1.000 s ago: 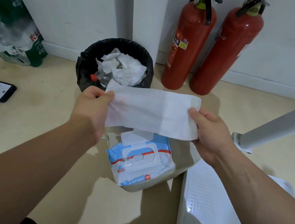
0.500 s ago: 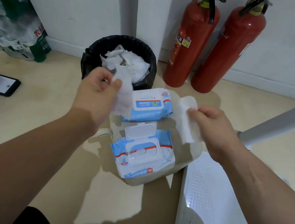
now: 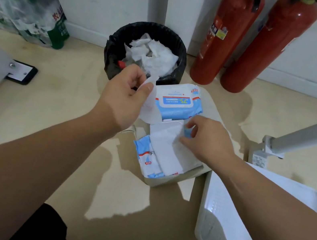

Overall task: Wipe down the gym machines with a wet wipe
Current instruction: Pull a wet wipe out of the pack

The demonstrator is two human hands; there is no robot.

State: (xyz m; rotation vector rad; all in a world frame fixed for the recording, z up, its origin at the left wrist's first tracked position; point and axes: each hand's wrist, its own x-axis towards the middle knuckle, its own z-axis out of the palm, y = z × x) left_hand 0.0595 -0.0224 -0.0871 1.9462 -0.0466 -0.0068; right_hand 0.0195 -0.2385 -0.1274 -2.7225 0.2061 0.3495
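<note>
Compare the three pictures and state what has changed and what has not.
The left hand keeps pinching one wipe; the right hand has come down with a second wipe, now lying across the near pack. Nothing is stretched between the hands any more. The far pack, bin and extinguishers stayed put.

The wipes pack (image 3: 178, 100) just beside the black bin (image 3: 113, 48) reads "75", upside down; other print is too blurred.

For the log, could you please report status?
Left hand pinches wipe. Right hand pinches pack flap. Second wipe lies on pack. Nothing in the way.
</note>
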